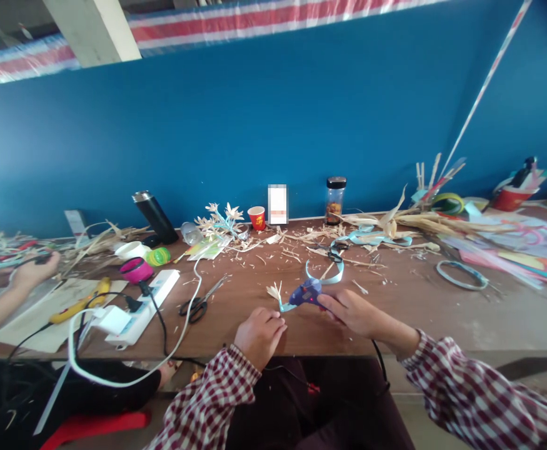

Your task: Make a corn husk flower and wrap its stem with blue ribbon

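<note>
My right hand (355, 310) is wrapped round the handle of a blue hot glue gun (305, 292), whose nozzle points left. In front of that nozzle, my left hand (260, 331) is closed on a small pale husk flower (276, 291) with a light-blue strip at its base. Nozzle and strip meet or nearly meet; I cannot tell if they touch. Beyond the glue gun a light-blue ribbon (339, 272) curls on the brown table (240, 284). Left of my left hand lie black-handled scissors (198, 309), blades partly apart.
A white power strip (154, 306) with cables and a yellow glue gun (83, 301) lie to the left, near another person's hand (39, 273). Along the blue partition (273, 112) stand a black flask (155, 215), a red paper cup (256, 218) and a jar (334, 201). Husk scraps litter the back.
</note>
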Demonstrator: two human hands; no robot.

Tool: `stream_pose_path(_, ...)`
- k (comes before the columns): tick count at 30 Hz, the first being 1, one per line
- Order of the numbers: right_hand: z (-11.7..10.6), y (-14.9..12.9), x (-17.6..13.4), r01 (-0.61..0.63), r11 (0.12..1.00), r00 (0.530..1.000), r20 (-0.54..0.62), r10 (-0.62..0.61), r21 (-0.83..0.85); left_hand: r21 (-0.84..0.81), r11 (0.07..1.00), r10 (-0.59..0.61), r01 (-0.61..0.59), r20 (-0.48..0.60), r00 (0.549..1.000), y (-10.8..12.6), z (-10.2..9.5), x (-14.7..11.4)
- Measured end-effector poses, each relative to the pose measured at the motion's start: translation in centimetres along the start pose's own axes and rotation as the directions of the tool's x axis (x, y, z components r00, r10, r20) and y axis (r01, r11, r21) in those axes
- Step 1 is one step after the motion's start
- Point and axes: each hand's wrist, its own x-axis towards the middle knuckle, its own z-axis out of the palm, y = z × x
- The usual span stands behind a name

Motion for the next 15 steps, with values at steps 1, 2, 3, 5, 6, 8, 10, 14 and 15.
stream_pose_path(1, 0.02, 0.04, -0.07, -0.014, 1.0, 1.0, -0.002, 0.014, -0.004, 0.002, 1.0, 0.0, 0.0, -0.002, 1.0, 0.0, 0.0, -0.01)
stream_pose_path(2, 0.05, 0.08, -0.14, -0.03, 1.0, 1.0, -0.005, 0.03, -0.01, 0.004, 1.0, 0.0, 0.0, -0.004, 1.0, -0.01, 0.0, -0.01)
stream_pose_path(3, 0.08, 0.11, -0.21, -0.043, 0.999, 0.999, -0.007, 0.043, -0.021, 0.006, 1.0, 0.0, 0.0, -0.006, 1.0, -0.02, 0.0, 0.0)
stream_pose_path(5, 0.07, 0.14, -0.32, -0.058, 0.997, 0.998, -0.005, 0.058, -0.044, 0.009, 1.0, 0.003, -0.003, -0.009, 1.0, -0.03, -0.03, 0.04)
stream_pose_path(6, 0.02, 0.13, -0.36, -0.063, 0.997, 0.998, 0.0, 0.063, -0.051, 0.01, 1.0, 0.007, -0.007, -0.009, 1.0, -0.03, -0.05, 0.06)
stream_pose_path(8, -0.06, 0.08, -0.41, -0.073, 0.996, 0.997, 0.001, 0.073, -0.048, 0.015, 1.0, 0.016, -0.016, -0.011, 1.0, -0.01, -0.09, 0.12)
stream_pose_path(10, -0.04, 0.05, -0.4, -0.075, 0.997, 0.997, 0.001, 0.075, -0.024, 0.021, 1.0, 0.019, -0.019, -0.01, 1.0, 0.02, -0.12, 0.16)
stream_pose_path(14, 0.25, 0.17, -0.27, -0.085, 0.996, 0.996, -0.002, 0.085, -0.016, 0.022, 1.0, 0.007, -0.007, -0.006, 1.0, 0.08, -0.14, 0.16)
stream_pose_path(15, 0.3, 0.23, -0.25, -0.086, 0.996, 0.996, -0.006, 0.086, -0.023, 0.02, 1.0, 0.007, -0.007, -0.005, 1.0, 0.08, -0.14, 0.14)
